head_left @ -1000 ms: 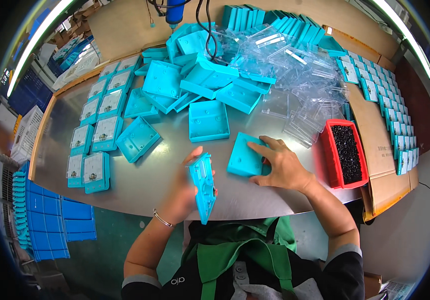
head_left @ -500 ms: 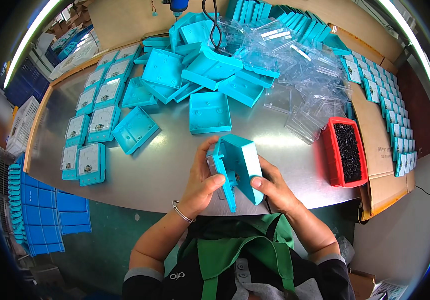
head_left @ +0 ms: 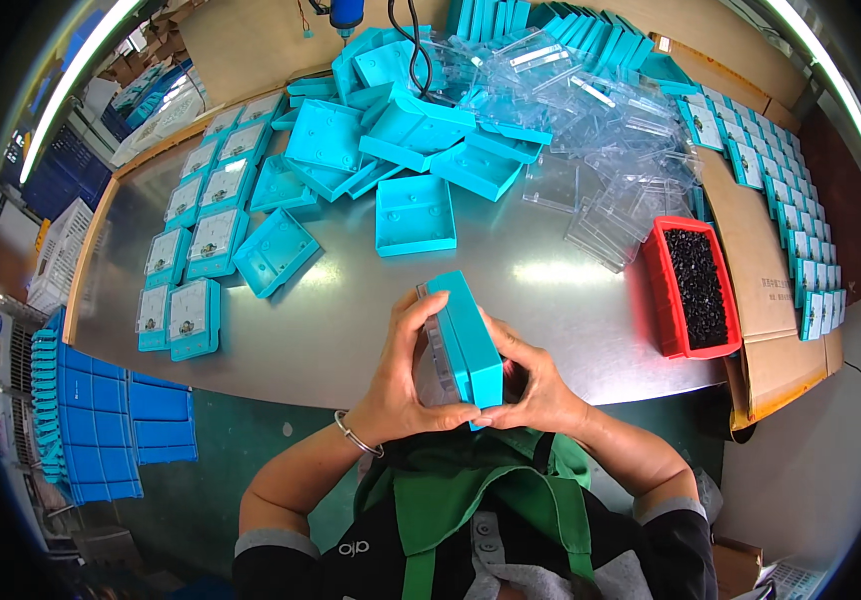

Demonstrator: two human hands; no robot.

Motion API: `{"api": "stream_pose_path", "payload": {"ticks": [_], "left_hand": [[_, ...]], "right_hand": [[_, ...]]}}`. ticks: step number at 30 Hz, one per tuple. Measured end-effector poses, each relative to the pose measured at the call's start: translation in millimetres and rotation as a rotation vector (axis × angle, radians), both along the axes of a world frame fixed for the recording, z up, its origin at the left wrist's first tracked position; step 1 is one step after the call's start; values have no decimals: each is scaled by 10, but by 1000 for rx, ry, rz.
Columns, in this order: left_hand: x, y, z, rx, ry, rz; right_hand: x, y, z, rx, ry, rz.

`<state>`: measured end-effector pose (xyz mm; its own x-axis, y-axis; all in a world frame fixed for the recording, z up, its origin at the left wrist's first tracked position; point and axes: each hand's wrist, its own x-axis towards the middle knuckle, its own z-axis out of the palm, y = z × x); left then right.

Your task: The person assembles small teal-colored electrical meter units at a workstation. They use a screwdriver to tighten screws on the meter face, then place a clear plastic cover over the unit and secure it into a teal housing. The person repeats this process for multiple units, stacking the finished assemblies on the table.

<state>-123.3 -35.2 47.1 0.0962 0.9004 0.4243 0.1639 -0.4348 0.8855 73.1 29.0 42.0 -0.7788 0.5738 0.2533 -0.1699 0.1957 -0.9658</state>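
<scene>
Between my hands, above the table's near edge, is a turquoise plastic box (head_left: 469, 335) standing on its side, its two halves fitted against each other. My left hand (head_left: 409, 365) grips the half with the clear cover, fingers along its left side and thumb at the lower corner. Around the right side wraps my right hand (head_left: 531, 385), its thumb meeting the left thumb at the bottom edge. Just beyond lies an open turquoise tray-like shell (head_left: 416, 228) on the metal table (head_left: 351, 320). The box's inside is hidden.
Turquoise shells (head_left: 326, 135) are heaped at the back, beside a pile of clear plastic covers (head_left: 591, 130). Covered boxes (head_left: 194, 315) stand in rows at left, more on cardboard (head_left: 766, 290) at right. A red bin (head_left: 666, 300) holds small black parts. A blue-bodied tool (head_left: 347, 12) hangs above.
The two box halves, apart at an angle before, are now pressed together. My right hand has slid down toward the lower corner, and both thumbs have come together.
</scene>
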Motion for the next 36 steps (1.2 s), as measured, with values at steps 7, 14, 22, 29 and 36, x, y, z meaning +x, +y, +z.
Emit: {"api": "stream_pose_path", "payload": {"ticks": [7,14,22,29,36], "left_hand": [[195,-14,27,-21,-321,238],[173,-236,-11,399,478,791],[-331,-344,-115,362,323,648],[-967,-658,-298,304,817,371],[-943,-450,-306,224,902,201]], "right_hand": [[-99,-22,296,238,-119,-172],[-381,-215,447,664,-210,-413],[-711,-27,450,640,-204,-298],[-817,534,246,-289,-627,-40],[-1496,529,822,856,-711,-163]]}}
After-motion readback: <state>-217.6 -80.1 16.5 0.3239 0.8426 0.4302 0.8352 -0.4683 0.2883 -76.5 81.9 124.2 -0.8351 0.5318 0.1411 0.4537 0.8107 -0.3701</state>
